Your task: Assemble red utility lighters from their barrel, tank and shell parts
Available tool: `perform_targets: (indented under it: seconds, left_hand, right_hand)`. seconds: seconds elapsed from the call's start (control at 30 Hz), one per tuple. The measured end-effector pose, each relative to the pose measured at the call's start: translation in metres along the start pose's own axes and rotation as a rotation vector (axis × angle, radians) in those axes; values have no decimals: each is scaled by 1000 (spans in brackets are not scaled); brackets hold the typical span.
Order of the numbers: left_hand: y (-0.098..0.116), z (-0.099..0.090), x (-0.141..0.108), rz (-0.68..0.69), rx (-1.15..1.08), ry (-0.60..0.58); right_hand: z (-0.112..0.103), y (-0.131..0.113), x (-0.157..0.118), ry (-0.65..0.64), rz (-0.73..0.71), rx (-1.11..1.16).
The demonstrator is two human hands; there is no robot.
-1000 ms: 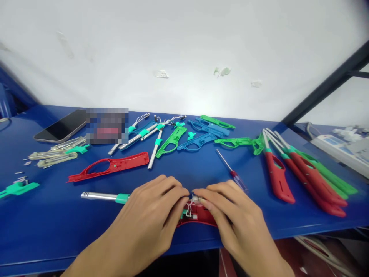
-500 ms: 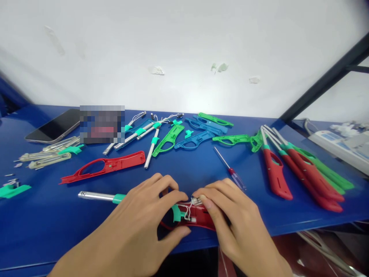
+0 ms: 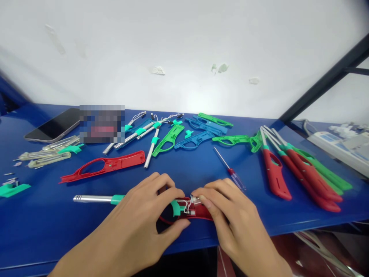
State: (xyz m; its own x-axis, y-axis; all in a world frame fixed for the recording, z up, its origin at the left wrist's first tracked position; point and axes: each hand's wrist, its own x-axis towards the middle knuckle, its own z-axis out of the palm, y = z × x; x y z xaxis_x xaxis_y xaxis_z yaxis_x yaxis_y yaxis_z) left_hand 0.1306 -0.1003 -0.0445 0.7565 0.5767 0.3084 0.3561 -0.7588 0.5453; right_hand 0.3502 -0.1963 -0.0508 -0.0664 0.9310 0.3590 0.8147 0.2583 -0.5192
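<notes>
A red lighter half-shell (image 3: 204, 212) lies open near the table's front edge, with a metal tube (image 3: 92, 198) and a teal collar (image 3: 117, 199) reaching out to the left. My left hand (image 3: 144, 219) grips its trigger-loop end between fingers and thumb. Inside the shell sit a teal trigger (image 3: 176, 208) and white wires (image 3: 187, 206). My right hand (image 3: 235, 215) pinches a small clear fuel tank (image 3: 196, 200) at the shell's upper edge; its fingers hide most of the tank. The matching loose red half-shell (image 3: 127, 162) lies beyond my left hand.
A screwdriver (image 3: 229, 168) lies behind my right hand. Red lighters (image 3: 275, 175) are grouped at right. Green half-shells (image 3: 170, 139), blue half-shells (image 3: 198, 138) and metal tubes (image 3: 151, 150) spread across the back. Clear tanks (image 3: 50, 157) and a phone (image 3: 53, 125) lie at left.
The red half-shell and its metal tube have shifted slightly left and tilted a little. The clear tank sits slightly lower against the shell, still in my right hand's pinch.
</notes>
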Motion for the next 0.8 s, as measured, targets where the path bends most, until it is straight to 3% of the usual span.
perform_targets:
  seconds: [0.37,0.8]
  left_hand:
    - [-1,0,0,-8,3,-21]
    - [-2,1,0,10,-14,-27]
  right_hand:
    - [0,2,-2,-35,-9,-15]
    - [1,0,-8,10,-33,-109]
